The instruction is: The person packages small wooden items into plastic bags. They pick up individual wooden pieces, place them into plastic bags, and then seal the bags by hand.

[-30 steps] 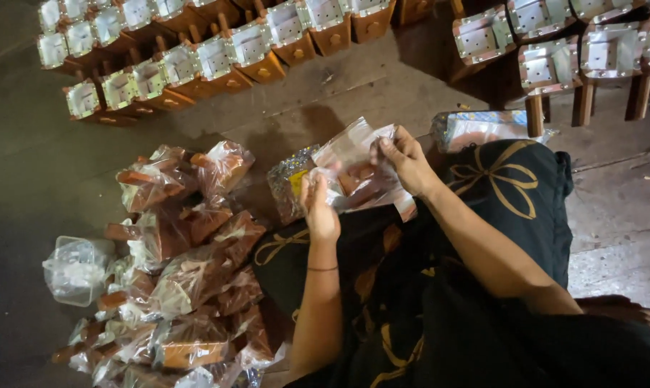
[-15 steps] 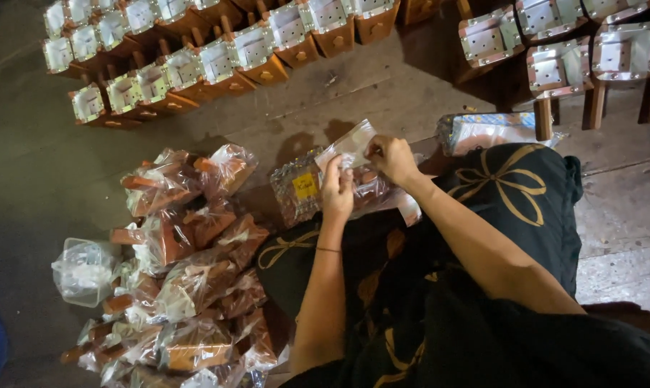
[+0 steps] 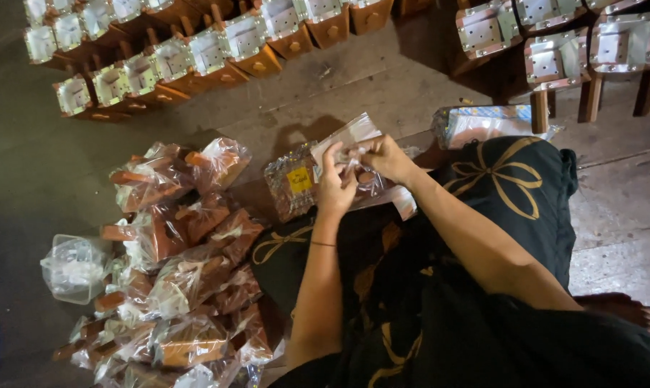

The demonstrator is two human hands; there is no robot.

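Since the earlier frame my hands had drawn together over my lap, left hand (image 3: 334,188) and right hand (image 3: 384,156) pinched on the clear plastic bag (image 3: 317,172) just right of the pile of filled bags (image 3: 174,266), apparently closing its mouth, which next called for a firm twist.

One view only is given, taken from a camera worn on the head and aimed steeply down over the lap. The left hand (image 3: 335,190) and right hand (image 3: 384,156) are caught near the middle of the frame, fairly close. The concrete floor (image 3: 37,179) is seen beyond the knees, with rows of wooden pieces (image 3: 188,54) along the top edge. No second view is offered, so nothing is shared.
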